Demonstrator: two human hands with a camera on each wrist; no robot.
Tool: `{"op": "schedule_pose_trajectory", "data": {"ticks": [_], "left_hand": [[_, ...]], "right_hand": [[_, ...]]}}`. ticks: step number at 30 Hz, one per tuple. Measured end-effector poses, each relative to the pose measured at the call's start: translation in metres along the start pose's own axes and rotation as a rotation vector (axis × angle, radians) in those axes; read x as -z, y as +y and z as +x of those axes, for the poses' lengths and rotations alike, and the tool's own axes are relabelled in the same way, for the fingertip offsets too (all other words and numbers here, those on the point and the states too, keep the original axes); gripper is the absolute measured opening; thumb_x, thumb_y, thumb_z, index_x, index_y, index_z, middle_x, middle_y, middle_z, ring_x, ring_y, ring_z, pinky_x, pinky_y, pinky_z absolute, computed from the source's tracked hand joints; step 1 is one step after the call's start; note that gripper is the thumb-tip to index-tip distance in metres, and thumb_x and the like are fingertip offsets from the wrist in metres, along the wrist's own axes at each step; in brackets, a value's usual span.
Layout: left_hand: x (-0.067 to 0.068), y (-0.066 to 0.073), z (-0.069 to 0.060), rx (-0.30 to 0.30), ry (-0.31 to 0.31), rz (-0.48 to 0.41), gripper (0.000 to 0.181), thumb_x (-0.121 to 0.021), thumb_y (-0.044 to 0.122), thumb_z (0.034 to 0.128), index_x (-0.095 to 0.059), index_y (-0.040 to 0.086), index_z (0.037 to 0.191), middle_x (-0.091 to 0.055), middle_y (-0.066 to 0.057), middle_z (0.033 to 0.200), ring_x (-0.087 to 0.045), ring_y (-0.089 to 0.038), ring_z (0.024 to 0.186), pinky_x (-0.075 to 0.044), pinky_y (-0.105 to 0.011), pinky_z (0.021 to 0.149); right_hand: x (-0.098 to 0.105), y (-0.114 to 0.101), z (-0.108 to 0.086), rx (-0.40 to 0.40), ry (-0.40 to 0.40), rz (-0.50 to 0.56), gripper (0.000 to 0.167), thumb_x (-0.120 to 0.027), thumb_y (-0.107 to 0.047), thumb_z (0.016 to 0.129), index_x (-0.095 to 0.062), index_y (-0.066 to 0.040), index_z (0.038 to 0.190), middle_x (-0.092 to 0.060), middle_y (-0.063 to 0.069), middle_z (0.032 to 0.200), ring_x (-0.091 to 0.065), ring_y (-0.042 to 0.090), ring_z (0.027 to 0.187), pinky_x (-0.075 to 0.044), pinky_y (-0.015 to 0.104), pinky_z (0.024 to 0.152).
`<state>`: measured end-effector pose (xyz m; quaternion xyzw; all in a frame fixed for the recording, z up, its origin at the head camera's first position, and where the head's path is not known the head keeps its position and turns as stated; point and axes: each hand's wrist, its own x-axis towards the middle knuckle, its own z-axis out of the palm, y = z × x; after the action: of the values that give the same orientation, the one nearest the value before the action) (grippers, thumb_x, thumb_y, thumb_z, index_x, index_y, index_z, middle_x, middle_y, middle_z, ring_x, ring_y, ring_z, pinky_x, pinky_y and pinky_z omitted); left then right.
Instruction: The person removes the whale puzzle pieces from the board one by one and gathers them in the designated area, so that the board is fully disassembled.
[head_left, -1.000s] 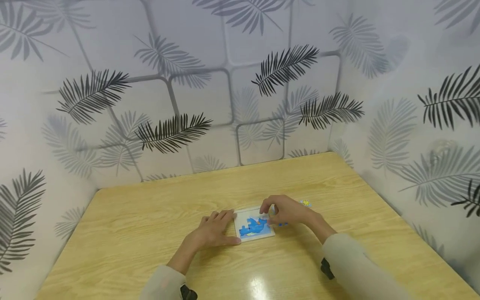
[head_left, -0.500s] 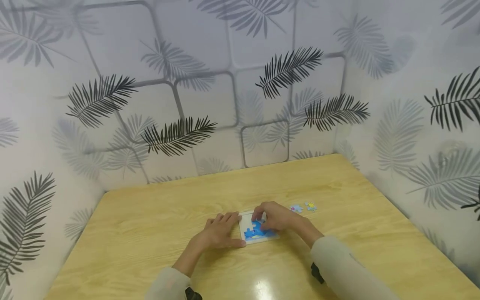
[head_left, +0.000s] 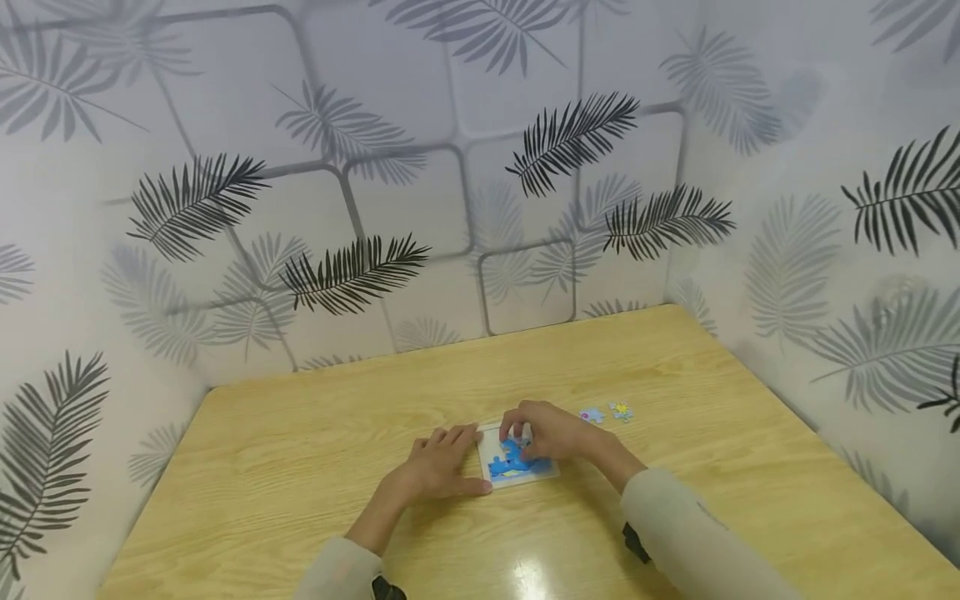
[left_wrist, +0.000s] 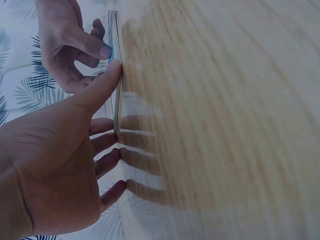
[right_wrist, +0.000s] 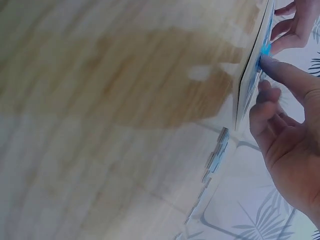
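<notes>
The puzzle board (head_left: 497, 479) lies beneath the right hand (head_left: 550, 428).

This looks like a corner of an indoor room, perhaps in a home, though it could be another kind of room: pale walls (head_left: 525, 287) printed with grey and black leaves stand at nine, twelve and three o'clock, enclosing a light wooden table (head_left: 300, 450) whose glossy top shows a bright glare at six o'clock, with a small puzzle board (head_left: 491, 440) lying on it
</notes>
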<state>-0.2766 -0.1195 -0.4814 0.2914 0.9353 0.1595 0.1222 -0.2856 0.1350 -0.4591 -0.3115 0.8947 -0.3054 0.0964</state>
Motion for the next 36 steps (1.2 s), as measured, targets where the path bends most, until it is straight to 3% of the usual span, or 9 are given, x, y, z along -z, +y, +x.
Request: {"op": "schedule_pose_trajectory", "data": {"ticks": [11,19,36], "left_hand": [[-0.007,-0.006,0.003,0.025,-0.014,0.008,0.089,-0.070,0.063,0.0917,-0.035,0.017,0.160,-0.034,-0.012,0.167,-0.031,-0.041,0.150,-0.026,-0.067,0.114],[-0.002,-0.001,-0.001,0.020,0.001,0.008,0.088,-0.070,0.061,0.0923,-0.036,0.015,0.159,-0.036,-0.013,0.165,-0.034,-0.041,0.148,-0.028,-0.067,0.112],[-0.005,-0.005,0.003,0.007,0.002,-0.005,0.090,-0.071,0.061,0.0921,-0.034,0.016,0.161,-0.035,-0.013,0.165,-0.032,-0.041,0.149,-0.027,-0.068,0.112]], "right_hand": [[-0.005,0.000,0.000,-0.071,0.040,-0.104,0.030,-0.082,-0.007,0.083,-0.076,-0.020,0.110,-0.064,0.001,0.106,-0.060,0.022,0.098,-0.052,0.040,0.082],[0.007,0.011,-0.005,0.022,0.057,0.003,0.025,-0.080,-0.008,0.088,-0.074,-0.017,0.110,-0.065,0.002,0.105,-0.053,0.014,0.075,-0.049,0.029,0.066],[0.029,0.038,-0.032,-0.026,0.123,0.122,0.020,-0.076,-0.008,0.092,-0.076,-0.019,0.109,-0.069,0.000,0.116,-0.051,0.008,0.062,-0.048,0.026,0.059]]}}
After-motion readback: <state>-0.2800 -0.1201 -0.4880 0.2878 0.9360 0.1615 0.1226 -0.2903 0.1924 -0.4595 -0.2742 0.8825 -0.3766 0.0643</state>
